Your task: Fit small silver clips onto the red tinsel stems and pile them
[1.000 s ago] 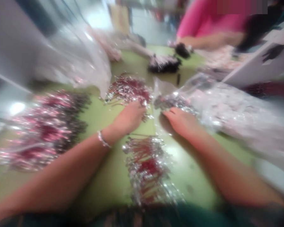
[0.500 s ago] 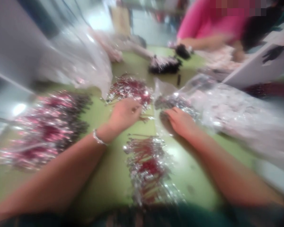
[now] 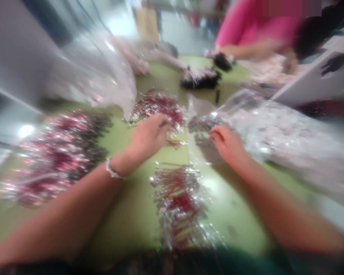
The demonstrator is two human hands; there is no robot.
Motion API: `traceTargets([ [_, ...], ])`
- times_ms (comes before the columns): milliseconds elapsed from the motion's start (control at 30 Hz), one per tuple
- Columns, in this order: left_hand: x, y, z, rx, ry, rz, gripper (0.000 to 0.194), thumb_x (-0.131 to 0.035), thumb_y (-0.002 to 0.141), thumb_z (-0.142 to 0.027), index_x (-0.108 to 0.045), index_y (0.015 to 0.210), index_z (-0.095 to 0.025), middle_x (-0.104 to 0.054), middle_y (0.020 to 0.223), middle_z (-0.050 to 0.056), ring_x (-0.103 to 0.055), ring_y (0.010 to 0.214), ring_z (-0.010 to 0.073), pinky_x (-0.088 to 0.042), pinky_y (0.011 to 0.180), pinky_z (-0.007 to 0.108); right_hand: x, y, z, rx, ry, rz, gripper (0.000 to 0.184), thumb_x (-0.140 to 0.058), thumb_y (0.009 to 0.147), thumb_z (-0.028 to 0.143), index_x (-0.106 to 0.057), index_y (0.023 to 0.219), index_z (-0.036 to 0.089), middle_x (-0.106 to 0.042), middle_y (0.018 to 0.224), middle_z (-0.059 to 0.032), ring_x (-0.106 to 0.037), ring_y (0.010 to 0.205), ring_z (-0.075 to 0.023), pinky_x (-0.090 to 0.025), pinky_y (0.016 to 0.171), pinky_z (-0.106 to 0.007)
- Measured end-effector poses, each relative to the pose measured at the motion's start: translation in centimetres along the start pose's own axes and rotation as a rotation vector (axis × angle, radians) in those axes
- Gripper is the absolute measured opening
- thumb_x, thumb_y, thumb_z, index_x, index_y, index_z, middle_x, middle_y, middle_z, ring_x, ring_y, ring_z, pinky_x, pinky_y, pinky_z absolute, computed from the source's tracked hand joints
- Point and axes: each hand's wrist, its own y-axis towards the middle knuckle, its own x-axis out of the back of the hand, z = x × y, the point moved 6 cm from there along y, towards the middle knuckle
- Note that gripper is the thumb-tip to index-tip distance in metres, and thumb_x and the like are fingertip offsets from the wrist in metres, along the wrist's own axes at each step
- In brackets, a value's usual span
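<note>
The picture is blurred. My left hand (image 3: 148, 136), with a bracelet at the wrist, rests with curled fingers at the near edge of a small pile of red and silver shiny pieces (image 3: 157, 105). My right hand (image 3: 227, 143) is curled at the mouth of a clear plastic bag (image 3: 275, 130), fingertips pinched on silvery pieces (image 3: 202, 124) there. What either hand holds is too blurred to name. A third pile of red and silver pieces (image 3: 179, 206) lies close to me on the green table (image 3: 132, 214).
A large heap of pink and silver pieces (image 3: 57, 152) lies at the left. A clear bag (image 3: 97, 76) stands behind it. Across the table a person in a pink top (image 3: 246, 26) works beside dark bundles (image 3: 199, 78). A white board (image 3: 318, 76) leans at right.
My left hand has drawn back slightly and lifted toward the far pile. My right hand has moved up and right, curling its fingers at the bag's mouth.
</note>
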Motion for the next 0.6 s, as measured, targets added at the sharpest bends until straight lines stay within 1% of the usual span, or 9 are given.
traceTargets([
  [33, 0.1, -0.1, 0.1, 0.051, -0.049, -0.027, 0.018, -0.047, 0.092, -0.022, -0.063, 0.095, -0.014, -0.065, 0.085, 0.005, -0.056, 0.075, 0.0159, -0.046, 0.071, 0.032, -0.1, -0.1, 0.1, -0.063, 0.086, 0.012, 0.018, -0.046, 0.093, 0.027, -0.063, 0.096, 0.022, -0.069, 0.077, -0.0027, -0.06, 0.06, -0.0158, -0.048, 0.063, -0.034],
  [100, -0.4, -0.5, 0.0, 0.098, -0.133, -0.015, 0.017, -0.047, 0.092, -0.02, -0.062, 0.096, -0.015, -0.065, 0.082, 0.003, -0.055, 0.07, 0.0135, -0.044, 0.066, 0.029, -0.3, -0.4, 0.5, -0.174, 0.28, 0.044, 0.019, -0.046, 0.092, 0.028, -0.062, 0.101, 0.022, -0.068, 0.071, -0.0003, -0.059, 0.053, -0.0139, -0.05, 0.058, -0.033],
  [200, -2.3, -1.0, -0.2, 0.097, -0.243, 0.11, 0.017, -0.049, 0.091, -0.022, -0.064, 0.088, -0.016, -0.066, 0.078, 0.002, -0.056, 0.069, 0.0125, -0.044, 0.065, 0.028, -0.6, -0.8, 1.9, -0.249, 0.474, 0.116, 0.021, -0.05, 0.089, 0.025, -0.064, 0.104, 0.02, -0.069, 0.073, -0.002, -0.064, 0.058, -0.015, -0.054, 0.061, -0.034],
  [267, -3.6, -1.3, -0.2, 0.113, -0.318, 0.192, 0.021, -0.05, 0.092, -0.028, -0.064, 0.081, -0.016, -0.064, 0.072, 0.001, -0.054, 0.064, 0.0115, -0.042, 0.06, 0.027, -0.7, -1.1, 3.0, -0.251, 0.484, 0.175, 0.015, -0.056, 0.087, 0.025, -0.067, 0.095, 0.021, -0.07, 0.071, -0.0022, -0.065, 0.059, -0.0154, -0.054, 0.062, -0.034],
  [300, -4.1, -1.5, -0.2, 0.128, -0.346, 0.217, 0.023, -0.051, 0.092, -0.03, -0.064, 0.079, -0.017, -0.063, 0.069, 0.001, -0.053, 0.061, 0.0108, -0.041, 0.057, 0.026, -0.6, -1.3, 3.4, -0.235, 0.465, 0.179, 0.011, -0.058, 0.085, 0.025, -0.068, 0.089, 0.021, -0.07, 0.07, -0.0019, -0.064, 0.06, -0.0154, -0.054, 0.062, -0.034],
  [367, -4.8, -1.9, -0.1, 0.154, -0.385, 0.253, 0.024, -0.053, 0.09, -0.032, -0.065, 0.076, -0.017, -0.063, 0.066, 0.0, -0.051, 0.057, 0.0099, -0.04, 0.053, 0.025, 0.1, -1.4, 4.2, -0.177, 0.424, 0.107, 0.006, -0.063, 0.081, 0.025, -0.069, 0.081, 0.023, -0.07, 0.073, -0.0013, -0.064, 0.066, -0.0157, -0.053, 0.063, -0.033],
  [433, -5.4, -2.2, -0.2, 0.17, -0.429, 0.29, 0.022, -0.056, 0.089, -0.033, -0.068, 0.079, -0.018, -0.064, 0.067, 0.001, -0.052, 0.057, 0.0098, -0.04, 0.053, 0.025, 0.6, -1.7, 4.7, -0.153, 0.423, 0.015, 0.005, -0.064, 0.08, 0.026, -0.068, 0.079, 0.024, -0.07, 0.073, 0.0, -0.063, 0.067, -0.0149, -0.052, 0.062, -0.032],
  [500, -5.9, -2.5, -0.2, 0.183, -0.48, 0.33, 0.022, -0.058, 0.088, -0.036, -0.071, 0.083, -0.018, -0.066, 0.069, 0.001, -0.054, 0.058, 0.0102, -0.042, 0.054, 0.025, 0.3, -2.0, 4.7, -0.201, 0.489, 0.01, 0.006, -0.062, 0.082, 0.026, -0.066, 0.08, 0.023, -0.067, 0.068, 0.0012, -0.06, 0.059, -0.0127, -0.05, 0.056, -0.03],
  [600, -6.3, -2.8, -0.5, 0.176, -0.524, 0.371, 0.025, -0.058, 0.089, -0.039, -0.071, 0.084, -0.018, -0.067, 0.07, 0.001, -0.056, 0.061, 0.0105, -0.044, 0.056, 0.025, -1.2, -2.3, 4.7, -0.279, 0.652, 0.101, 0.005, -0.06, 0.082, 0.025, -0.063, 0.081, 0.022, -0.066, 0.064, 0.0019, -0.057, 0.05, -0.0102, -0.048, 0.051, -0.028],
])
